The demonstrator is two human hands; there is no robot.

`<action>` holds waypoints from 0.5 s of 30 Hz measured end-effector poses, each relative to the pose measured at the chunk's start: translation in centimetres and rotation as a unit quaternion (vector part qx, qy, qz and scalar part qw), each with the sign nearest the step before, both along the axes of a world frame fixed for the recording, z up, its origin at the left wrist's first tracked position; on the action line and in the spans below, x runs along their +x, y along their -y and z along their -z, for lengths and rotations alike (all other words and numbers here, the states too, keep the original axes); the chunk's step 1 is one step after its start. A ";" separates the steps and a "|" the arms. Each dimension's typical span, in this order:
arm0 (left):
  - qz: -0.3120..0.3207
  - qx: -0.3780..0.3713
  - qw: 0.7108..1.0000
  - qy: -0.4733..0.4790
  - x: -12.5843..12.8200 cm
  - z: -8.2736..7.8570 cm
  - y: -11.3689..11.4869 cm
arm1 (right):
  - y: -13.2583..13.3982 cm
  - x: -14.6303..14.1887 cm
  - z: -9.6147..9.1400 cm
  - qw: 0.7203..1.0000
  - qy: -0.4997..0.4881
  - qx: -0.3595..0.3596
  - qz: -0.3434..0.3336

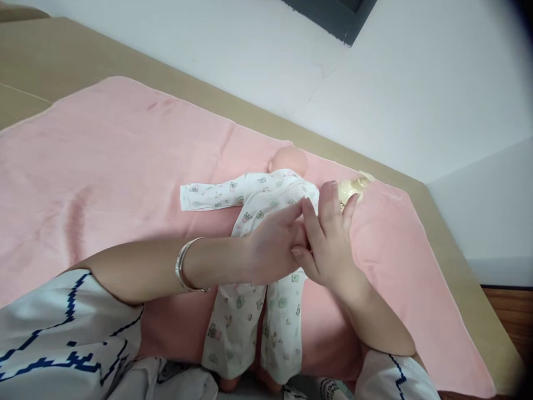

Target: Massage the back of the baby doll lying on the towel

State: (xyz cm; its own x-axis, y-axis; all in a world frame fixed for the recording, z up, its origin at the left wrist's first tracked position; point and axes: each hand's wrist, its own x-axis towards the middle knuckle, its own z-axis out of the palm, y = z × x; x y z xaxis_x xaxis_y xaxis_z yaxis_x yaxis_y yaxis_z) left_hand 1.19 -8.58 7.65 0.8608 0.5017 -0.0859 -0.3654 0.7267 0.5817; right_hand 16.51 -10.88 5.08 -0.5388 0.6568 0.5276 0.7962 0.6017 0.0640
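A baby doll (287, 158) in a white printed sleepsuit (275, 194) lies on a pink blanket, its head away from me. One sleeve reaches out to the left, and bare feet poke from the legs near me. My left hand (275, 244), a silver bangle on its wrist, hovers over the doll's body with fingers bent against the other hand. Whether anything is between them is hidden. My right hand (331, 239) meets it there, fingers spread, thumb touching the left hand. Just beyond the right fingertips lies a pale yellow bottle (353, 189), partly covered.
The pink blanket (125, 144) spreads over a tan tabletop (200, 83). A white wall (250, 50) rises behind, with a dark grey frame (333, 19) on it. Dark wooden boards (503, 316) show at the lower right.
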 end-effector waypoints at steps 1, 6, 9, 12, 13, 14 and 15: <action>0.016 -0.013 1.000 0.019 -0.5 -0.4 -0.3 | 0.1 0.0 -0.1 1.000 -0.002 -0.005 0.010; 0.028 -0.056 0.997 0.050 -1.8 -1.3 -0.1 | 1.9 -0.9 0.1 0.999 0.021 -0.006 -0.038; 0.060 -0.095 0.993 0.028 -1.5 -0.9 1.1 | 3.1 -1.3 -0.3 0.999 0.022 -0.006 -0.043; 0.061 -0.109 0.992 0.001 -0.8 -0.2 2.3 | 3.5 -1.2 -1.1 0.999 0.009 -0.015 -0.047; 0.049 -0.111 0.993 -0.003 -0.6 0.1 2.6 | 3.5 -1.1 -1.3 0.998 0.005 -0.019 -0.052; 0.038 -0.116 0.993 -0.002 -0.4 0.3 2.9 | 3.4 -0.9 -1.5 0.998 0.001 -0.025 -0.058; 0.029 -0.124 0.992 0.003 -0.2 0.5 3.1 | 3.3 -0.8 -1.6 0.998 -0.003 -0.030 -0.062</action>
